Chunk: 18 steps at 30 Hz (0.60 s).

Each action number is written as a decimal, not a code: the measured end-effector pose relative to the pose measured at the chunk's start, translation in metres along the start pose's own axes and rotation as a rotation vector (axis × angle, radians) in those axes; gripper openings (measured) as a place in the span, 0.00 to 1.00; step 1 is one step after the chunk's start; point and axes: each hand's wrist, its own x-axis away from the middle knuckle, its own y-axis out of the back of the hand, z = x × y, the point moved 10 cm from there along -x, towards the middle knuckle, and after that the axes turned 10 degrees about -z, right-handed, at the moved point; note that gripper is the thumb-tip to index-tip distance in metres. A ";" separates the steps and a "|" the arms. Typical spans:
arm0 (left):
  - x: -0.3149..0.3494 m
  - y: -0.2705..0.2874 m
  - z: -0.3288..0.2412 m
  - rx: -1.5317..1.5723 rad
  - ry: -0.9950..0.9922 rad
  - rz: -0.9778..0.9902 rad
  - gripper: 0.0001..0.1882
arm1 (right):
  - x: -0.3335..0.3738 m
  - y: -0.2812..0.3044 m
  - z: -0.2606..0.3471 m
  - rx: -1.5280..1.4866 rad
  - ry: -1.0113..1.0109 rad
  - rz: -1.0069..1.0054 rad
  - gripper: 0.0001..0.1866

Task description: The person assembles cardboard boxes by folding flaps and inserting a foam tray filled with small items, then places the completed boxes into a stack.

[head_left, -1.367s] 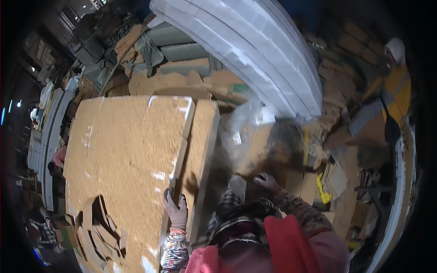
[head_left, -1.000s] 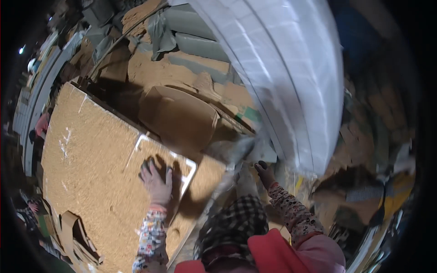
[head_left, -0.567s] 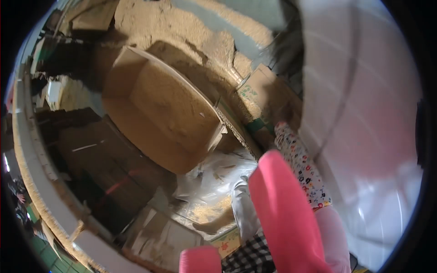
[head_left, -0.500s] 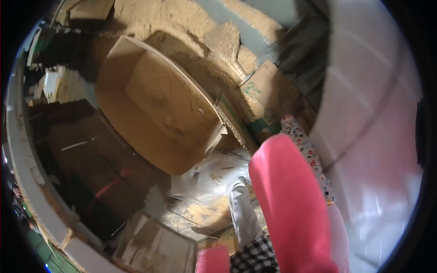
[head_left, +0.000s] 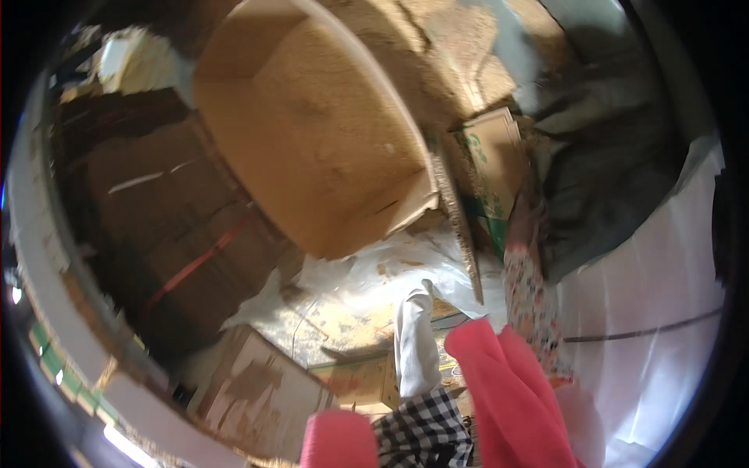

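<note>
My right hand (head_left: 527,222), in shadow at the end of a floral sleeve (head_left: 532,300), is closed on the near end of a cardboard piece (head_left: 499,152) with green print. That piece stands tilted, its edge toward me, just right of a large open cardboard box (head_left: 312,140). Tan, grainy material covers the inside of the box. My left hand is out of sight; only pink cloth (head_left: 339,441) shows at the lower edge.
Loose tan material (head_left: 460,39) lies heaped beyond the box, with dark sheeting (head_left: 608,148) to its right. Clear plastic (head_left: 351,273) lies below the box. Dark flattened cardboard (head_left: 148,210) is at left, a pale worn box (head_left: 261,390) at lower left. White sheeting (head_left: 647,312) hangs at right.
My view has shifted, so the large box sits higher in the picture. The cardboard piece in my right hand has tipped from a broad face to a narrower one, and the grains on it no longer show.
</note>
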 end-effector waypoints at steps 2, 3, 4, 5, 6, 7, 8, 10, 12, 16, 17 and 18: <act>0.009 -0.014 0.015 0.084 0.021 0.014 0.49 | 0.062 0.030 0.004 -0.113 0.171 0.064 0.45; 0.014 -0.019 0.022 0.130 0.044 0.022 0.49 | 0.087 0.052 0.018 -0.149 0.268 0.127 0.47; 0.014 -0.033 0.025 0.182 0.045 0.032 0.49 | 0.107 0.058 0.021 -0.020 0.371 0.176 0.49; 0.021 -0.042 0.033 0.212 0.065 0.033 0.49 | 0.125 0.056 0.032 0.094 0.476 0.217 0.51; 0.026 -0.047 0.045 0.234 0.094 0.021 0.49 | 0.131 0.047 0.037 0.059 0.494 0.209 0.51; 0.031 -0.049 0.055 0.251 0.142 0.009 0.49 | 0.123 0.026 0.028 0.008 0.413 0.200 0.49; 0.036 -0.055 0.064 0.265 0.176 0.001 0.49 | 0.116 0.005 0.015 -0.035 0.321 0.200 0.47; 0.037 -0.036 0.056 0.243 -0.063 -0.099 0.51 | 0.092 -0.009 0.011 -0.011 0.368 0.176 0.43; 0.008 -0.014 0.028 0.289 -0.026 -0.079 0.41 | 0.080 0.016 0.026 0.011 0.429 0.137 0.39; 0.011 -0.008 0.026 0.398 -0.141 -0.269 0.43 | 0.076 0.138 0.061 -0.345 0.285 0.453 0.39; -0.001 -0.011 0.026 0.397 -0.060 -0.129 0.45 | 0.079 0.190 0.056 -0.324 0.346 0.348 0.39; -0.005 -0.010 0.025 0.367 -0.070 -0.096 0.46 | 0.092 0.246 0.065 -0.315 0.405 0.240 0.39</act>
